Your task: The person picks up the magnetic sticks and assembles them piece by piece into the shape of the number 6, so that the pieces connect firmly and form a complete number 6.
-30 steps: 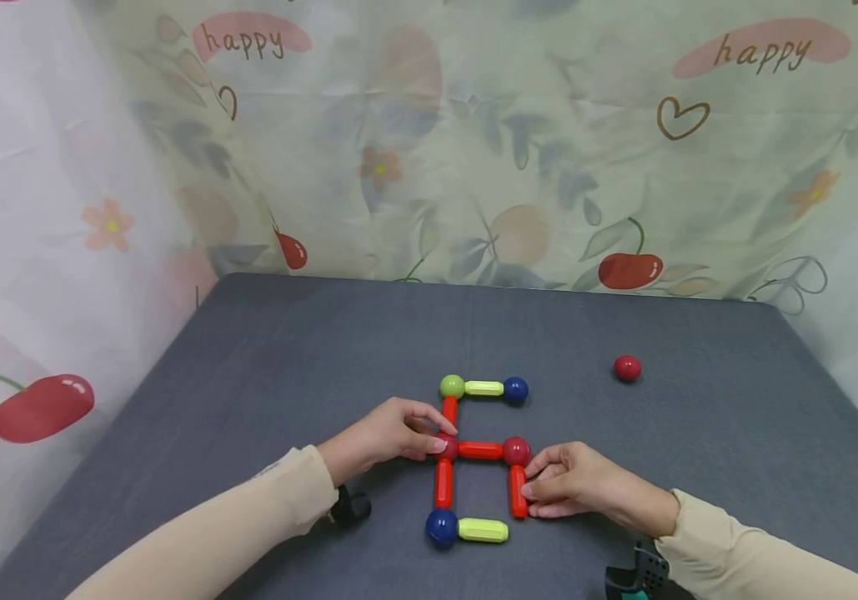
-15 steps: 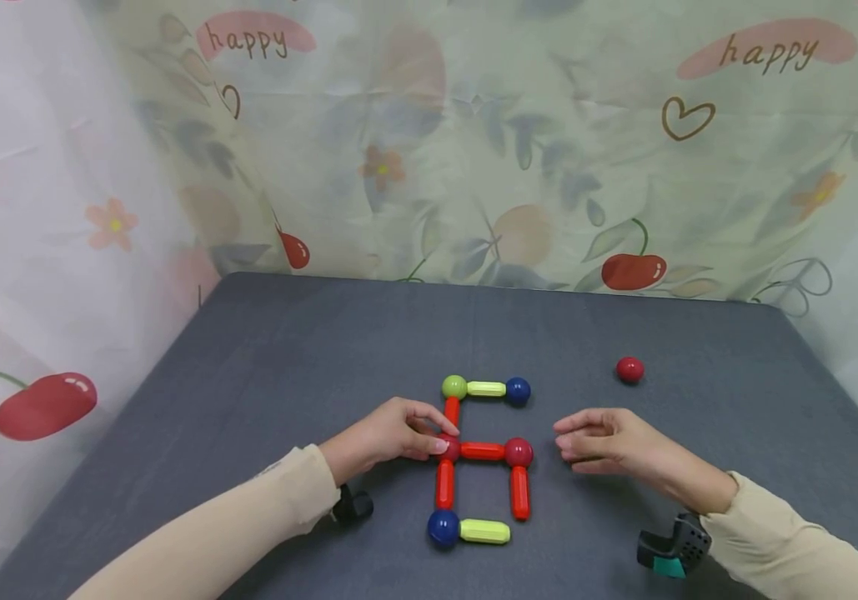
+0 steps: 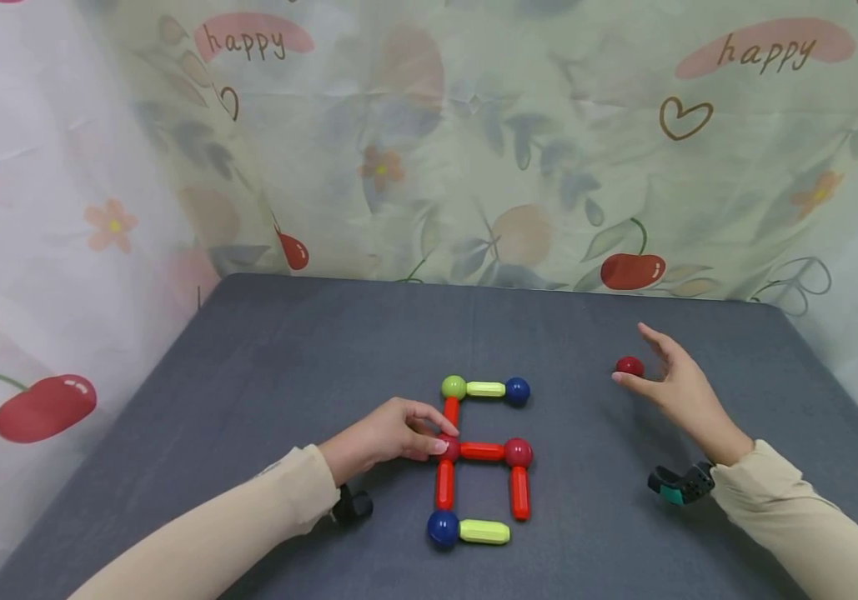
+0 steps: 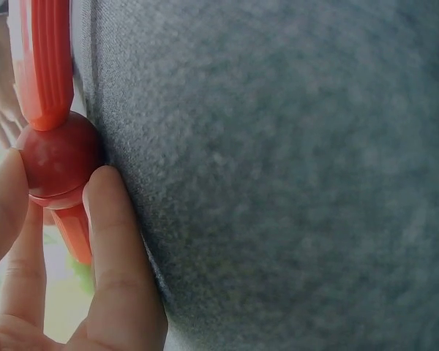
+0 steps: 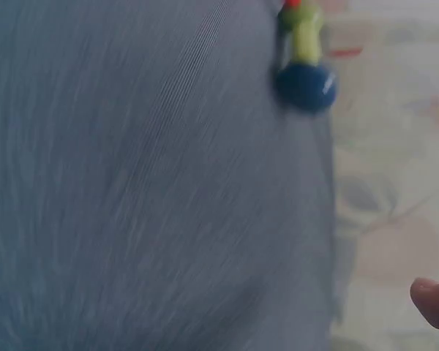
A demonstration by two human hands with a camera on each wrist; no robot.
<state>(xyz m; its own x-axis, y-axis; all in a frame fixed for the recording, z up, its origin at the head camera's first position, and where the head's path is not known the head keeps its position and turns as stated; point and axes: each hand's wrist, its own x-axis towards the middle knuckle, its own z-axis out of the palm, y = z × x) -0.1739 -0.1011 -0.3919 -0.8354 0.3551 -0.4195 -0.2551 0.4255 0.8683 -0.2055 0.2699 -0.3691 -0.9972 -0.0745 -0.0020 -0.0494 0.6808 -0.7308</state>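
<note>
My left hand (image 3: 396,427) pinches a red ball (image 4: 62,155) at the left joint of a flat figure of rods and balls. From that ball run red rods, one of them (image 3: 483,451) leading to a second red ball (image 3: 519,452). Below this hangs a red rod (image 3: 520,493) with a free lower end. A blue ball (image 3: 443,528) with a yellow-green rod (image 3: 484,532) forms the bottom. My right hand (image 3: 682,393) reaches to a loose red ball (image 3: 629,366), thumb and index finger spread on either side of it. In the right wrist view, only one fingertip shows.
A green ball (image 3: 454,387), a pale yellow rod (image 3: 485,389) and a blue ball (image 3: 517,391) make the figure's top. Everything lies on a grey tabletop (image 3: 308,342), with a printed curtain (image 3: 429,150) behind its far edge.
My right hand has let go of the lower right red rod and moved away, up and right to the loose red ball, its fingers spreading. My left hand has stayed on its ball.
</note>
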